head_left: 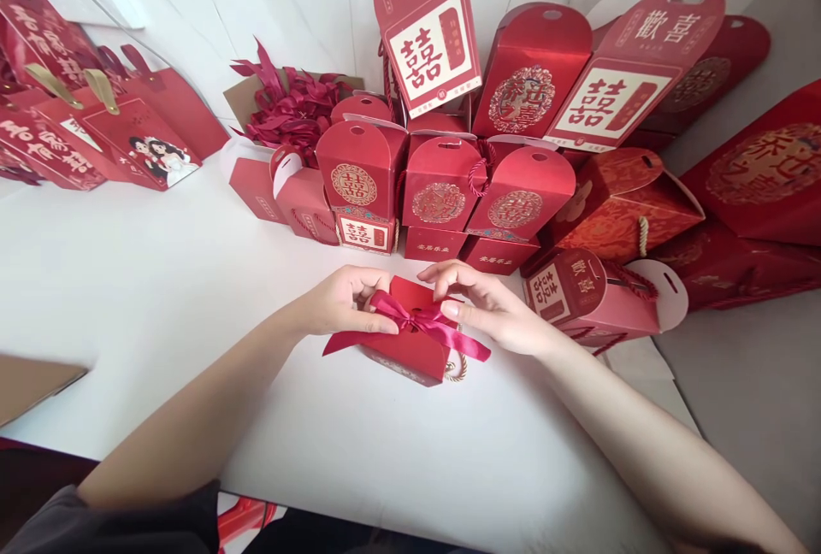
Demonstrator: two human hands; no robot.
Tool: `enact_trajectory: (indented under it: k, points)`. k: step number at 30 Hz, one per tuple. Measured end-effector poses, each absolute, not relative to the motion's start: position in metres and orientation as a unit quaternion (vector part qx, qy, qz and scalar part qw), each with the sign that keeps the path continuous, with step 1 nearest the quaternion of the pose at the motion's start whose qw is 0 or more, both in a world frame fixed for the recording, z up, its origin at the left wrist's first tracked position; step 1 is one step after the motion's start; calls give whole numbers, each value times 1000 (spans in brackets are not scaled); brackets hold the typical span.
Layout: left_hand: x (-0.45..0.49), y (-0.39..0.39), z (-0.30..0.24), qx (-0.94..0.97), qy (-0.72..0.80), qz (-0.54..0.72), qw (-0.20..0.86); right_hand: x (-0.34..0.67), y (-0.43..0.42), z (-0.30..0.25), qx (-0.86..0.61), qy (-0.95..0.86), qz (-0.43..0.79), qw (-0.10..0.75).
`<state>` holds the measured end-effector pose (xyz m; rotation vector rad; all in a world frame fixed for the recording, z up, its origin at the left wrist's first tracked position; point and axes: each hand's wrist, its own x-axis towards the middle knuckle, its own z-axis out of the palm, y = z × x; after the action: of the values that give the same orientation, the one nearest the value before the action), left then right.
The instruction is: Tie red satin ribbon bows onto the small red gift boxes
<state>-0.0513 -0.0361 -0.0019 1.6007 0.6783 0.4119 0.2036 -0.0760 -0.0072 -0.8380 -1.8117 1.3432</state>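
Note:
A small red gift box [410, 355] lies on the white table in front of me. Across its top, a dark pink satin ribbon [442, 330] is tied in a bow, its tails hanging over both sides. My left hand [343, 302] pinches the bow's left loop between thumb and curled fingers. At the right side, my right hand [491, 306] has its thumb and fingers bent around the right loop, with the fingertips apart; whether they grip the ribbon is unclear. A twisted gold cord [457, 366] shows beside the box's right end.
Stacked red gift boxes [440, 195] stand behind my hands and to the right. A carton [247, 101] of loose ribbons sits at the back. Red gift bags [150, 139] stand back left; a cardboard piece [38, 387] lies at the left edge.

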Motion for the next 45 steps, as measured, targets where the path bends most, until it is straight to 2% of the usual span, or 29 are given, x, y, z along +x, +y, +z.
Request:
enact_trajectory:
  k: [10, 17, 35, 45]
  points:
    - [-48, -38, -1, 705, 295, 180, 620, 191, -77, -31, -320, -584, 644, 376]
    - [-49, -41, 0, 702, 301, 148, 629, 187, -79, -43, -256, -466, 729, 431]
    - [-47, -40, -3, 674, 277, 171, 663, 179, -85, -40, -306, -469, 686, 465]
    - [-47, -40, -1, 696, 299, 153, 634, 181, -85, -41, -307, -490, 676, 456]
